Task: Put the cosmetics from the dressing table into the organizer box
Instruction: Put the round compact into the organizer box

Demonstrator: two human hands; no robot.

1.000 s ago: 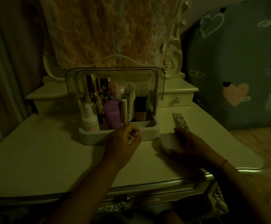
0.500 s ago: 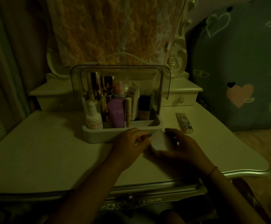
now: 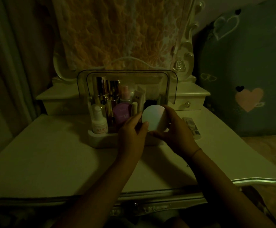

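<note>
A round white compact [image 3: 153, 117] is lifted on edge just in front of the organizer box [image 3: 101, 141]. My left hand [image 3: 132, 135] pinches its left rim and my right hand [image 3: 175, 130] cups its right side and bottom. The box has a clear raised lid [image 3: 127, 74] and holds a white dropper bottle [image 3: 99, 120], a purple tube [image 3: 122, 112], gold tubes [image 3: 107, 92] and several other cosmetics. A flat silvery tube [image 3: 191, 127] lies on the dressing table [image 3: 51, 158] to the right of the box.
A carved mirror frame [image 3: 185, 63] draped with patterned cloth rises behind the box, flanked by small drawers [image 3: 188, 102]. A heart-print bedspread [image 3: 249, 79] is at the right. A curtain [image 3: 10, 63] hangs at the left.
My right hand picked the compact up from the table at the right and brought it left and upward. My left hand joined it and both now hold it in front of the box.
</note>
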